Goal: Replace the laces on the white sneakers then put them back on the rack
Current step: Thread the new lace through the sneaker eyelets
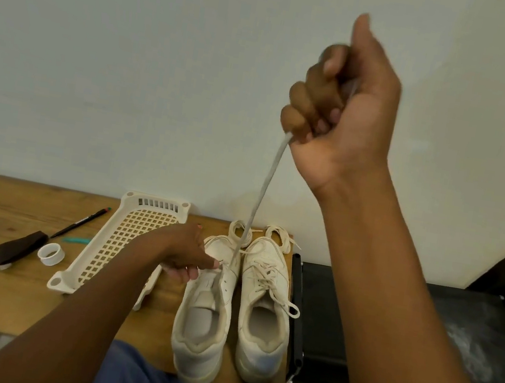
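Observation:
Two white sneakers stand side by side on the wooden table, toes toward the wall. The left sneaker point(204, 319) has most of its eyelets bare; the right sneaker point(265, 312) is laced and tied. My right hand point(340, 106) is raised high in a fist, shut on a taut lace point(260, 199) that runs down to the left sneaker's front eyelets. My left hand point(187, 257) rests on that sneaker's tongue area, gripping it near the eyelets. Loose coiled laces point(280, 238) lie behind the shoes.
A cream plastic rack point(109, 254) lies on the table to the left of the shoes. Farther left are a pen point(81, 222), a teal item point(76, 240), a white ring point(51, 253) and a brown pouch point(17, 248). A black bench point(452, 339) adjoins the table's right edge.

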### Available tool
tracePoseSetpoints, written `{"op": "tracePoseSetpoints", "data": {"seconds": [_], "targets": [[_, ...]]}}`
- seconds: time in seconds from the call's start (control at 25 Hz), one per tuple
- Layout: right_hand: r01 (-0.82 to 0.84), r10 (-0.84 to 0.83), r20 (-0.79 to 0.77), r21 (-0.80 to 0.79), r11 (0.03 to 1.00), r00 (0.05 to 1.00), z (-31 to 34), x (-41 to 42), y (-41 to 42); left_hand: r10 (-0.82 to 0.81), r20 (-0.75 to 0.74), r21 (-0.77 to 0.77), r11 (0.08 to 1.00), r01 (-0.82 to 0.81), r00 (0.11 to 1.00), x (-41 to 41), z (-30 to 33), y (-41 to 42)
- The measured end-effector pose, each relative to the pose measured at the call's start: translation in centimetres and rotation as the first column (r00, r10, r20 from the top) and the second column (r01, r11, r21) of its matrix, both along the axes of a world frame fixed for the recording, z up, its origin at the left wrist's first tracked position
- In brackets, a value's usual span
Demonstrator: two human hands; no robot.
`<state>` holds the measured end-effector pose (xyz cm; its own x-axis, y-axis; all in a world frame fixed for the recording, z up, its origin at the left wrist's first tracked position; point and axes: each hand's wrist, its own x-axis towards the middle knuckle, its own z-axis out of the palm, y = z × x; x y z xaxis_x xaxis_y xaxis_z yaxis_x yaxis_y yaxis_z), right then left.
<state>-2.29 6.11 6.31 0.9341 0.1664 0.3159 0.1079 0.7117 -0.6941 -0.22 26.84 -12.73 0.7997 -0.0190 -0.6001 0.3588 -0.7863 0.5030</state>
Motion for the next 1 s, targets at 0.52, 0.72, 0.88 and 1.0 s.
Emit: {"op": "tracePoseSetpoints", "data": {"seconds": [0.52,0.72,0.88,1.0], "targets": [[-0.049,0.124,-0.079,-0.972,-0.229,0.989,-16.7,4.2,2.0,0.115,-0.180,-0.216,0.964,-0.153,0.977,-0.1,-1.0,3.4],[-0.042,0.123,-0.041,-0.999,0.007,0.992,-19.1,2.9,3.2,0.085,-0.216,-0.254,0.957,-0.141,0.973,-0.2,-1.6,3.8],[0.034,0.176,0.050,-0.996,0.088,0.983,-20.8,2.4,4.4,0.108,-0.282,-0.249,0.951,-0.181,0.953,0.1,-2.0,4.1],[0.033,0.179,0.053,-0.993,0.114,0.982,-21.6,2.0,5.2,0.103,-0.322,-0.268,0.943,-0.195,0.941,0.2,-2.5,4.2]]}}
